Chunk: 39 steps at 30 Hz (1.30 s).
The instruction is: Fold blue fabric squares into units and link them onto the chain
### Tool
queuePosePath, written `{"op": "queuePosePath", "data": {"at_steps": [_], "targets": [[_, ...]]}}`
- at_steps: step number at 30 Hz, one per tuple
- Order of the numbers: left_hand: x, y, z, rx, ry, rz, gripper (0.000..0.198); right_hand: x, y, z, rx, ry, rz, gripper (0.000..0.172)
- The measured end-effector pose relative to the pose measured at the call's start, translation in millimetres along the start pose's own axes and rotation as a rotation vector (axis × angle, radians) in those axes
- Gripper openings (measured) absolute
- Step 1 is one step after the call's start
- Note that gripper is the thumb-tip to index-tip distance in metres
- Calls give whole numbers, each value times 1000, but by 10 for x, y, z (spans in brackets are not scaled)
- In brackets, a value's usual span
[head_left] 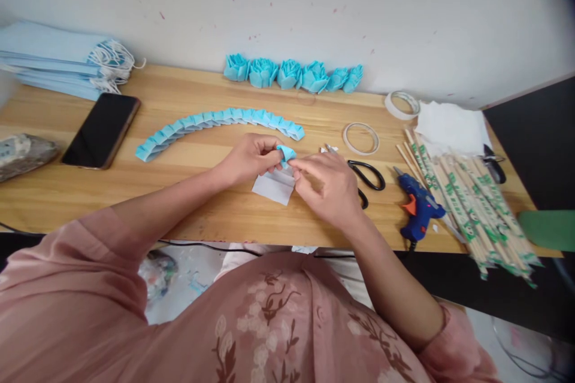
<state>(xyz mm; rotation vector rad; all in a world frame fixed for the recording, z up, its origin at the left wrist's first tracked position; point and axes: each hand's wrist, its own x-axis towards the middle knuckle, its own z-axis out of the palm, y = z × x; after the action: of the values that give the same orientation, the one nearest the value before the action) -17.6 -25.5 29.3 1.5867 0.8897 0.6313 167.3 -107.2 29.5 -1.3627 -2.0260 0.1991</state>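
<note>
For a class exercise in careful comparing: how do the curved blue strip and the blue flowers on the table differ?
The strip bends in a long arc, while the flowers sit in a nearly straight row. The strip is a chain of small folded pieces; the flowers are rounded heads of layered petals. The strip lies nearer the person, while the flowers sit close to the wall. Both are blue and rest on the table.

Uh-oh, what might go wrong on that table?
The wrapped sticks poke past the edge of the table, so a bump might knock them down. The glue gun lies beside them; if it's hot, it might burn someone. The little blue piece, held in the left hand and touched by the right hand, might crumple.
</note>
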Motion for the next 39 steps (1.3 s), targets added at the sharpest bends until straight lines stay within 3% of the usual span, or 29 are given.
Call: {"op": "queuePosePath", "data": {"at_steps": [6,9,12,15,22,28,39], "targets": [[2,-11,-12,5,-66,-14,23,29,17,-108,103,117,214,16],[-6,-37,-16,20,-111,14,33,57,26,-114,244,24,238,33],[-10,-55,-12,36,-107,54,43,75,20,-83,343,-75,295,37],[-13,-44,-9,31,-82,78,48,77,31,-35,436,-64,344,35],[-16,1,-15,-26,-142,53,43,62,96,35,632,32,432,35],[16,-79,-10,-16,-75,50,32,20,132,43,594,21,427,35],[2,-108,28,20,-33,107,32,64,118,58,403,154,389,26]]}}
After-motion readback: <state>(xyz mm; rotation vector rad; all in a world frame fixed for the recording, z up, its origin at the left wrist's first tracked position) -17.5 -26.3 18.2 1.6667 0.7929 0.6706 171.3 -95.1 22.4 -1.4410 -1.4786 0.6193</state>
